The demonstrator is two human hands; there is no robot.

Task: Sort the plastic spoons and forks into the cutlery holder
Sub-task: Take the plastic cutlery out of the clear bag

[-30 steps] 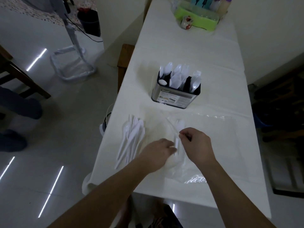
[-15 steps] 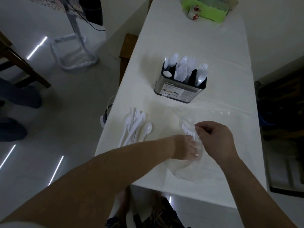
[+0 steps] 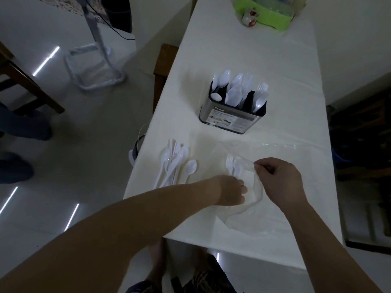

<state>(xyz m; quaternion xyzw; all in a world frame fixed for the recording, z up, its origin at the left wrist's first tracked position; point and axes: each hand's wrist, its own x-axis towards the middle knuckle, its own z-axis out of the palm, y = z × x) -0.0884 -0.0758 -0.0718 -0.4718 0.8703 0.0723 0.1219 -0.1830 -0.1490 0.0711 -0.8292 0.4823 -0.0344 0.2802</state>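
A metal cutlery holder stands mid-table, with white spoons in its left compartments and forks in the right one. A pile of white plastic spoons lies on the table's left side. A few white forks stick out of a clear plastic bag near the front edge. My right hand pinches the bag's opening. My left hand reaches into the bag and grips the fork handles; its fingertips are partly hidden by the plastic.
The long white table carries a green tray with bottles at its far end. A wooden stool stands beside the table's left edge. On the floor to the left are a fan stand, a chair and a person's legs.
The forks have slid further out of the bag towards the holder. My right hand has lifted the bag's opening slightly; my left hand has stayed at the fork handles.
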